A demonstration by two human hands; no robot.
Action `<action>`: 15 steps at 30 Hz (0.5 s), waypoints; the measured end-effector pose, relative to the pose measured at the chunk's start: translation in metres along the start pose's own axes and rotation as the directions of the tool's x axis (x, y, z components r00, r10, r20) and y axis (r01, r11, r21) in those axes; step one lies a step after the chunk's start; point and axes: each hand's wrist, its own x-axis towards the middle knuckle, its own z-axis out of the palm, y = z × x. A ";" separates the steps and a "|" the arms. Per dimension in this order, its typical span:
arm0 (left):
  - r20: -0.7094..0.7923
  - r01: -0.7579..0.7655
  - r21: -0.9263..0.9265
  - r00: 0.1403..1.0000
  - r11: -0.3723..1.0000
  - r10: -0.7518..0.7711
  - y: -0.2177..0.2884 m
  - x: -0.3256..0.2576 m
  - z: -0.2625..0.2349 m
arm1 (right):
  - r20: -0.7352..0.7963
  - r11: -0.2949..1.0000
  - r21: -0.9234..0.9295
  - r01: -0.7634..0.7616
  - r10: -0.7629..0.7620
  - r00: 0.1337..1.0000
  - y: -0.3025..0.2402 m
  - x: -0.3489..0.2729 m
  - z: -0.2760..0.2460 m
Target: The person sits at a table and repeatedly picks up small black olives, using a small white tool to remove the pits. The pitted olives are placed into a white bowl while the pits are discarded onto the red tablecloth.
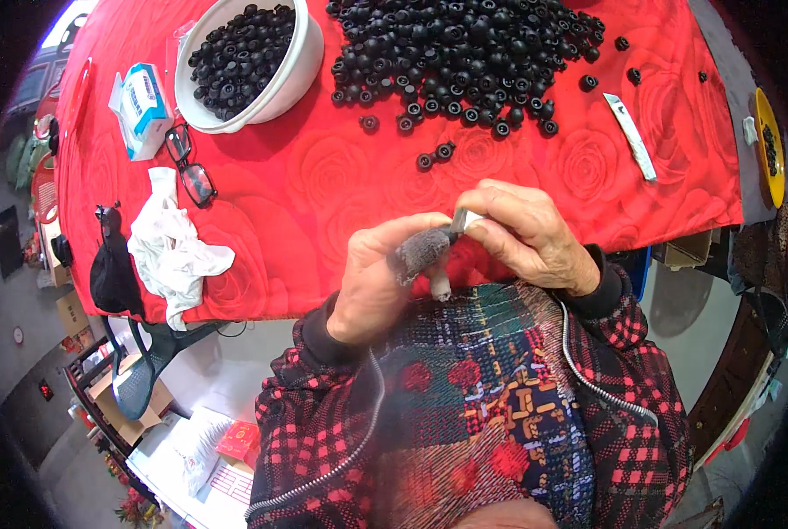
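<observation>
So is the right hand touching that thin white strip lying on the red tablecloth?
Apart. The head view shows a bare stretch of red tablecloth between the right hand and the thin white strip.

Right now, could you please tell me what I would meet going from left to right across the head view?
Blue-and-white box, white basin, left hand, right hand, narrow white strip, yellow plate.

The black parts (461, 63) look glossy plastic, the grey finger cover (422, 253) rough cloth.
</observation>
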 end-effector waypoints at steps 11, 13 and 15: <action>-0.046 -0.046 -0.056 0.998 0.997 0.043 0.001 0.005 -0.008 | -0.136 0.998 0.043 -0.035 0.041 0.990 -0.014 -0.002 -0.001; 0.000 -0.053 -0.054 0.999 0.997 0.053 0.000 0.005 -0.007 | -0.158 0.998 0.023 -0.060 0.063 0.985 -0.017 0.001 0.000; 0.003 -0.075 -0.035 0.997 0.997 0.076 -0.001 0.003 -0.003 | -0.142 0.999 0.021 0.041 -0.038 0.989 -0.020 0.004 0.001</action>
